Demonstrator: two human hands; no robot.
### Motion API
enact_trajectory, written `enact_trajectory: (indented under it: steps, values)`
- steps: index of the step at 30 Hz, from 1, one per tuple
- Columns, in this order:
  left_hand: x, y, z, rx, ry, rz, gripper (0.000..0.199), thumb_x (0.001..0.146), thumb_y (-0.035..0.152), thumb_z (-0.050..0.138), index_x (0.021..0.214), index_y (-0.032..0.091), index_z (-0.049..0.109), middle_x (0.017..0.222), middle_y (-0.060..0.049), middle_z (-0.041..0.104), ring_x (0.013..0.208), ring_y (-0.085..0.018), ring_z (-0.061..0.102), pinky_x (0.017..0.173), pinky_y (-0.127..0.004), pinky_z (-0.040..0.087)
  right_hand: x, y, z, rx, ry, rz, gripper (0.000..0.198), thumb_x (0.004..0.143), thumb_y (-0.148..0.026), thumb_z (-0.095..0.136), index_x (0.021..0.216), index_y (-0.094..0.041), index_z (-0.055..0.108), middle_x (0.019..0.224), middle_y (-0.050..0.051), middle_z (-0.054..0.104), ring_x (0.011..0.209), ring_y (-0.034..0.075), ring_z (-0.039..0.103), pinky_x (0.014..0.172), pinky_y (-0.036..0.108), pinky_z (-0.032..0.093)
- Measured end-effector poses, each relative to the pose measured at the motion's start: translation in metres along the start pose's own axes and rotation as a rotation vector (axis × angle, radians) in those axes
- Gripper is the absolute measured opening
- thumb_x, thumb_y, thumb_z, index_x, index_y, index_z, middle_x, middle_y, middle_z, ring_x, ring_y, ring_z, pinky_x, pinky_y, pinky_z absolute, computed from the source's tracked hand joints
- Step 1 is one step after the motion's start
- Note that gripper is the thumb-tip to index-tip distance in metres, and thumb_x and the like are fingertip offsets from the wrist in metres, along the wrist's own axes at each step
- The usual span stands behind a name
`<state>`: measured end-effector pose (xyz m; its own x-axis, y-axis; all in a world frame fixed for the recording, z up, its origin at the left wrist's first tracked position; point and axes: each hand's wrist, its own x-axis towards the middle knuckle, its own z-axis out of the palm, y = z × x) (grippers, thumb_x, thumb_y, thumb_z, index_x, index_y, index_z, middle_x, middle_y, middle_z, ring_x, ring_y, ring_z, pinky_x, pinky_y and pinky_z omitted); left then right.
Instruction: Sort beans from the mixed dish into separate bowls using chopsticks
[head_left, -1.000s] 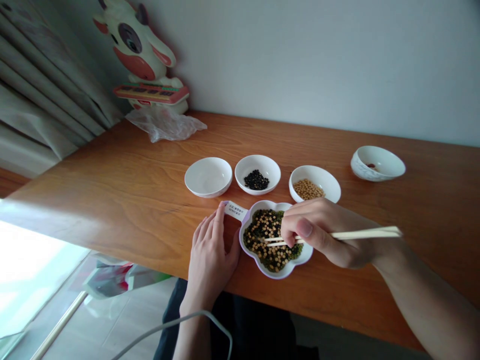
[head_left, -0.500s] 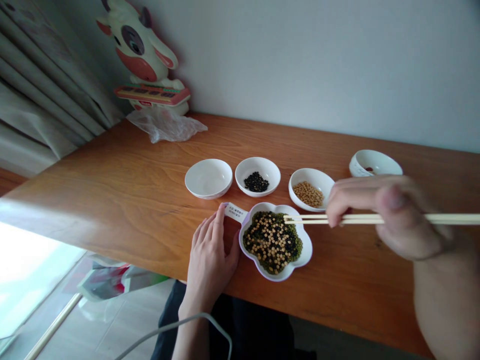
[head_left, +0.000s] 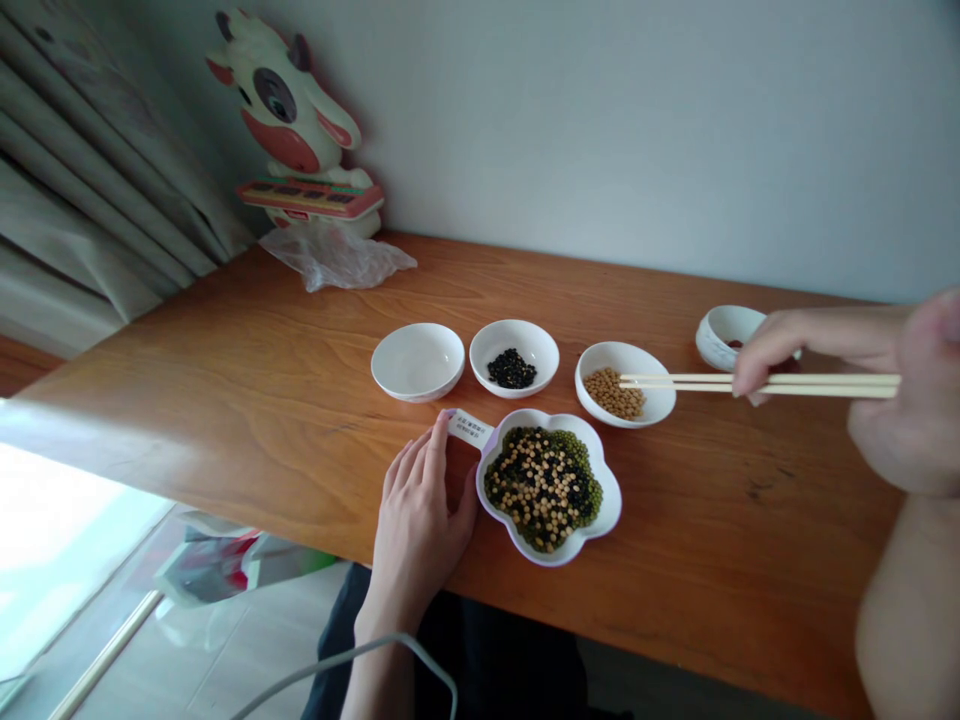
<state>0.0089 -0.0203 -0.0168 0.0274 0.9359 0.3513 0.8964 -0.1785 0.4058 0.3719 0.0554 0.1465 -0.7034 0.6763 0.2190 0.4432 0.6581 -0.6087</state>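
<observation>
My right hand grips a pair of pale chopsticks, whose tips are in the soybeans of a white bowl. Whether a bean is pinched between the tips is too small to tell. My left hand lies on the table with its fingers stretched out, thumb apart. Its index fingertip touches the labelled handle of a flower-shaped dish. Mixed black, yellow and green beans fill that dish. Behind it, a second white bowl holds black beans.
An empty white bowl stands at the row's left end. Another bowl at the back right is partly hidden by my right hand. A cow toy keyboard and a clear plastic bag sit at the back left of the wooden table.
My right hand has moved right and away from me, taking the chopstick tips from the flower-shaped dish into the soybean bowl. My left hand has stayed put.
</observation>
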Motion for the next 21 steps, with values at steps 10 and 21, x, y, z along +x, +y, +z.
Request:
enact_trajectory:
  steps: [10,21]
  values:
    - [0.000,0.002,-0.002,0.003,0.000,0.000,0.081,0.097,0.032,0.063,0.167,0.020,0.024,0.147,-0.017,0.062,0.137,-0.035,0.058,0.116,-0.057,0.047,0.054,-0.043,0.066,0.218,-0.153,-0.091,0.069,0.111,-0.060,0.018,0.081,-0.017,0.062,0.070,0.003,0.058,0.064,0.014,0.051,0.065,0.032,0.037]
    - [0.000,0.003,-0.003,0.003,-0.009,-0.006,0.082,0.097,0.031,0.065,0.166,0.018,0.024,0.146,-0.017,0.062,0.136,-0.035,0.058,0.116,-0.056,0.047,0.061,-0.031,0.090,0.291,-0.219,-0.069,0.067,0.112,-0.059,0.020,0.082,-0.015,0.062,0.077,0.004,0.063,0.070,0.014,0.053,0.069,0.030,0.037]
